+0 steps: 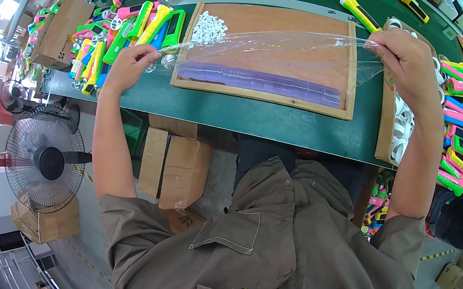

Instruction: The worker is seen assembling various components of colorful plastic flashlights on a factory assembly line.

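A sheet or bag of clear plastic film point(296, 41) is stretched between my hands, above a shallow wooden tray point(263, 97). My left hand point(128, 68) pinches its left end near the tray's left side. Higher up, beyond the tray's right side, my right hand point(403, 61) grips the other end with fingers closed. Inside the tray, small white pieces point(208, 29) lie heaped at the far left. A long row of purplish clear pieces point(259, 81) lines the near edge, partly seen through the film.
Colourful plastic flashlights point(101, 48) crowd the green table point(283, 125) at left beside a carton point(62, 33). Several more flashlights point(456, 138) lie at right, past a cardboard box point(388, 118) of white rings. A yellow flashlight point(359, 10) lies behind the tray. A fan point(47, 161) stands lower left.
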The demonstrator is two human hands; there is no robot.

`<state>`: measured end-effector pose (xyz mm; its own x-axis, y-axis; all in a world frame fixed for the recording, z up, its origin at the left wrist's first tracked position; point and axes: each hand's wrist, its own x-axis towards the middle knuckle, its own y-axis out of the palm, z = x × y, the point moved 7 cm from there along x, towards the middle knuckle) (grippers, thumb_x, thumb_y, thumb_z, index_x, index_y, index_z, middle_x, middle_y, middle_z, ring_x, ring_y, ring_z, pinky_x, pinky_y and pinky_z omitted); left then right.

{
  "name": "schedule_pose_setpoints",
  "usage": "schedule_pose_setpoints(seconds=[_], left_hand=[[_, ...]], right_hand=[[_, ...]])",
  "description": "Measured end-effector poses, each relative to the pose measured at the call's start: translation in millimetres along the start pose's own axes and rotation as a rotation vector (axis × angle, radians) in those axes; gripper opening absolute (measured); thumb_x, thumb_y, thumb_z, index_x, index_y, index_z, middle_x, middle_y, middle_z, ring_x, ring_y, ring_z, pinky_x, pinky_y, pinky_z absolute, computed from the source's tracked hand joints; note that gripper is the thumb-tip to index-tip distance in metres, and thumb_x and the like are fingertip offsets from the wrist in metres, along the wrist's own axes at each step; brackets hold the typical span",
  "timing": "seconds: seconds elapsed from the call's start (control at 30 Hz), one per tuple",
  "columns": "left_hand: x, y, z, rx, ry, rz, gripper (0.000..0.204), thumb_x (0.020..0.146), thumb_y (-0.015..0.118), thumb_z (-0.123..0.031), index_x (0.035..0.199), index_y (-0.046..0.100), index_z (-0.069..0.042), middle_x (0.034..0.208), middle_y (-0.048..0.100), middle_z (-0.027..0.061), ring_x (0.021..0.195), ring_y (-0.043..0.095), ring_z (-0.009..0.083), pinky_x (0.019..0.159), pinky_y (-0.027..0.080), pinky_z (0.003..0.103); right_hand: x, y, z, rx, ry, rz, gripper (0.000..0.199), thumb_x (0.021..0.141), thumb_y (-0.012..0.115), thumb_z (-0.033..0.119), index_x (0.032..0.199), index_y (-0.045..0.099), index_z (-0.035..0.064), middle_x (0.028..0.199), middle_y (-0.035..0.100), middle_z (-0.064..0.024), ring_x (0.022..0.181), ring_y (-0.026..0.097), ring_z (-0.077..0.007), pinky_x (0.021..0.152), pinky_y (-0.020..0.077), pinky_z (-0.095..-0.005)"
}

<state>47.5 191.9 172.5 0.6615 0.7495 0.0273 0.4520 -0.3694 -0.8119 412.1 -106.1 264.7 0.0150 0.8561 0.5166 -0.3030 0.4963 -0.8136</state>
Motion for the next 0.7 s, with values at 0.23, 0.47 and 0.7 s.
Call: schedule_pose_setpoints(seconds=[0.23, 0.47, 0.7], left_hand=[[-10, -1, 8, -0.025, -0.012, -0.03, 0.023, 0.091, 0.068, -0.02, 0.096, 0.069, 0.002, 0.075, 0.062, 0.0029, 0.07, 0.053, 0.0093, 0.064, 0.042, 0.026], [-16, -4, 15, -0.047, -0.003, -0.054, 0.023, 0.092, 0.067, -0.02, 0.098, 0.069, 0.002, 0.079, 0.065, 0.0042, 0.073, 0.056, 0.0104, 0.069, 0.045, 0.026], [-12, -14, 22, -0.057, 0.005, -0.108, 0.025, 0.093, 0.067, -0.022, 0.098, 0.069, 0.002, 0.08, 0.064, 0.0037, 0.075, 0.056, 0.0103, 0.07, 0.045, 0.026]], right_hand=[[2, -4, 6, -0.028, -0.033, -0.007, 0.015, 0.089, 0.067, 0.016, 0.094, 0.068, 0.0015, 0.079, 0.061, -0.0121, 0.074, 0.059, -0.031, 0.068, 0.0464, -0.0374], [5, -7, 15, -0.015, -0.061, -0.024, 0.014, 0.088, 0.068, 0.014, 0.095, 0.068, 0.0014, 0.078, 0.06, -0.0114, 0.072, 0.059, -0.0295, 0.066, 0.0461, -0.0356], [15, -9, 20, -0.007, -0.063, -0.026, 0.015, 0.089, 0.067, 0.014, 0.096, 0.068, 0.0009, 0.078, 0.06, -0.011, 0.072, 0.059, -0.0287, 0.066, 0.0463, -0.0346]])
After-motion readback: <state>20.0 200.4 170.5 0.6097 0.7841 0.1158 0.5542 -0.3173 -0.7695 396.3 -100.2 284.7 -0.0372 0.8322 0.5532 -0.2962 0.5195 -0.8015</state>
